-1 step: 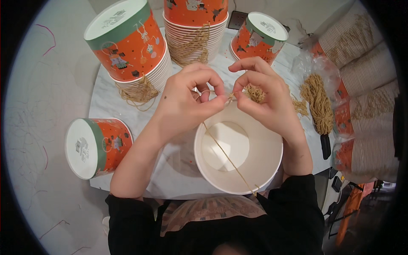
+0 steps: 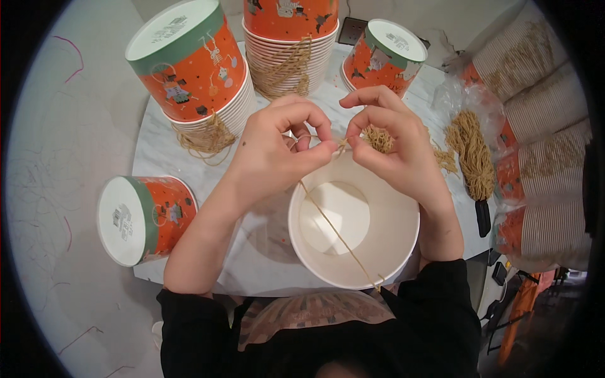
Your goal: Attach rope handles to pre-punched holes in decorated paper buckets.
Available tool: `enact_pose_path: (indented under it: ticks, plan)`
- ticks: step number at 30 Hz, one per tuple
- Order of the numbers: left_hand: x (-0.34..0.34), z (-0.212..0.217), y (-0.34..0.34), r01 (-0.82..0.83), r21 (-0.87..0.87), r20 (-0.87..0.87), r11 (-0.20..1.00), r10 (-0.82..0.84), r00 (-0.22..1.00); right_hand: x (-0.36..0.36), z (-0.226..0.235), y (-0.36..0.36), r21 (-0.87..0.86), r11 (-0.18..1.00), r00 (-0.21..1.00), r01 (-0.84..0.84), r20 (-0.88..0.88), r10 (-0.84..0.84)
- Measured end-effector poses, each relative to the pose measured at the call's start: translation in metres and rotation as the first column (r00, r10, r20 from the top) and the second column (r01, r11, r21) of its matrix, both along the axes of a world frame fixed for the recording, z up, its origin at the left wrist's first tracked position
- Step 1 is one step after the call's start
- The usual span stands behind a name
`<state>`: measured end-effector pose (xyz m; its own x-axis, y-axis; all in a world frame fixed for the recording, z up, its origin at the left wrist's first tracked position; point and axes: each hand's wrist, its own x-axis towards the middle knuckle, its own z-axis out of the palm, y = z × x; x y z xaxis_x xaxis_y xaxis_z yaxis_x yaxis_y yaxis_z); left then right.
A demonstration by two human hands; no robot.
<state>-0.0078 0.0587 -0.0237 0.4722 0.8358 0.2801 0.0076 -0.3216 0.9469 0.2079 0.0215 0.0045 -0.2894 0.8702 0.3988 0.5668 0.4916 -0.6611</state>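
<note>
A white-lined paper bucket (image 2: 394, 208) stands before me, its open mouth facing up. A tan cord (image 2: 340, 234) crosses that mouth from the near rim, where a knotted end shows, up toward my left hand. My left hand (image 2: 287, 138) pinches the cord between thumb and forefinger above the far rim. Close beside it, my right hand (image 2: 394, 135) pinches the same cord with thumb and forefinger, its other fingers raised and bent. Between the two pinches the cord makes a small loop or knot, too fine to make out. Part of the far rim is hidden behind my hands.
Stacked orange buckets with tan cords (image 2: 201, 82) stand at the back left, with a taller stack (image 2: 290, 50) beside them. A small bucket (image 2: 384, 57) sits back right; another (image 2: 145, 220) lies tipped at left. A cord bundle (image 2: 469, 151) and bagged bucket stacks (image 2: 545, 164) are right.
</note>
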Motion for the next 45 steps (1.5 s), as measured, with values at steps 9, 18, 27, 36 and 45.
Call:
enact_pose_path:
  ticks: [9,18,27,36,45]
  plan:
    - [0.000,0.002,-0.005,-0.016,0.096,-0.091,0.995,0.025,0.996,-0.003,0.001,-0.002,-0.036,0.999,1.000,-0.011,-0.017,0.010]
    - [-0.009,0.011,0.007,0.186,-0.513,0.179,0.838,-0.107,0.978,-0.001,0.003,-0.002,-0.097,0.995,1.000,-0.001,-0.024,-0.001]
    - [-0.006,0.002,0.005,0.219,-0.451,0.136,0.866,-0.175,0.975,-0.001,-0.002,0.000,0.025,0.998,0.997,-0.058,-0.051,0.060]
    - [-0.004,0.011,-0.001,0.203,-0.420,0.163,0.884,-0.147,0.976,-0.004,0.004,-0.004,-0.048,0.997,0.998,-0.058,0.006,0.059]
    - [-0.009,0.011,0.003,0.185,-0.457,0.150,0.870,-0.130,0.980,-0.005,0.011,-0.007,-0.186,0.979,0.992,-0.077,-0.117,0.056]
